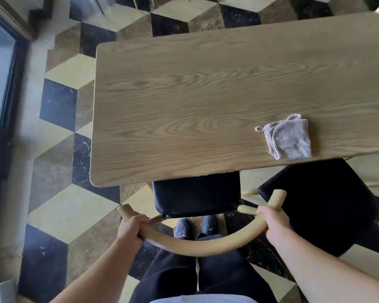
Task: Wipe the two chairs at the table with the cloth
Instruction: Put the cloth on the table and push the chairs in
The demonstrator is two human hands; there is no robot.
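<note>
Nearest: both my hands on the curved wooden backrest (197, 248) of the near chair. My left hand (130, 229) is wrapped tight around it at 7 o'clock, my right hand (274, 224) wrapped around it at 5 o'clock, fingers curled under the rail. I hold no cloth.

Just beyond: that chair's black seat (196, 194), front half tucked under the table edge. The second chair (319, 202) sits at 4 o'clock, black seat angled, mostly clear of the table.

Farther: the wooden table (184, 106), with the grey cloth (288, 138) folded near its front edge at 2 o'clock, well apart from both hands.

Step, as I judge it: positioning the near chair, probably pulling it out; wiping not begun. Next needs one hand freed to reach up-right for the cloth.

No brand, label or writing readable anywhere.
</note>
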